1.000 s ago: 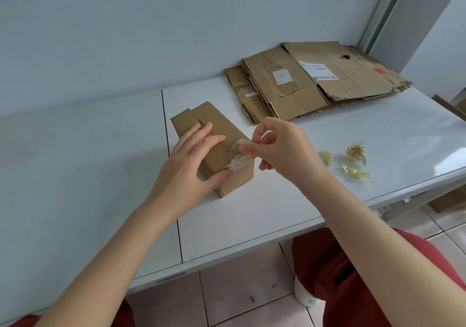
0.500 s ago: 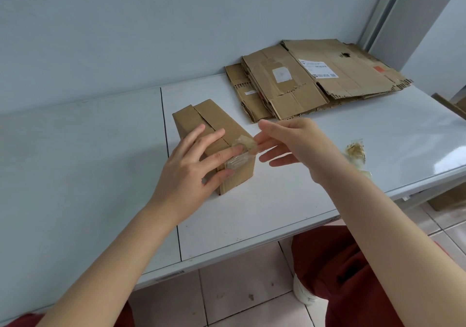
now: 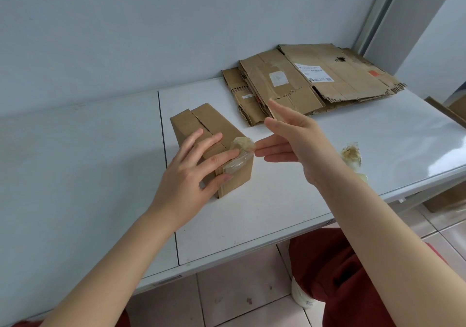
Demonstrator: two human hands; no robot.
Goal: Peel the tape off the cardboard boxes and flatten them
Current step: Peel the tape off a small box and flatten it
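The left hand (image 3: pixel 191 173) lies flat on the small box (image 3: pixel 201 121), fingers straight and spread over the top flaps, thumb pressed against the near end face, pinning the box to the table (image 3: pixel 100 155). The right hand (image 3: pixel 292 137) hovers wide open and holds nothing, its fingertips just beside a crumpled wad of tape (image 3: pixel 242 145) that stands up from the box's near top corner. The rest of that strip looks stuck down over the end face under the left thumb. The box stands whole, near the middle of the table. Further right lie peeled tape scraps (image 3: pixel 351 154), and at the back a stack of flattened boxes (image 3: pixel 315 82). The likely risk is the tape itself: bunched and sticky, it may cling to the fingers or snap at the wad if pulled sharply, leaving a short stub on the cardboard. A hard tug could also tear the paper face or drag the light box out from under the flat left hand.
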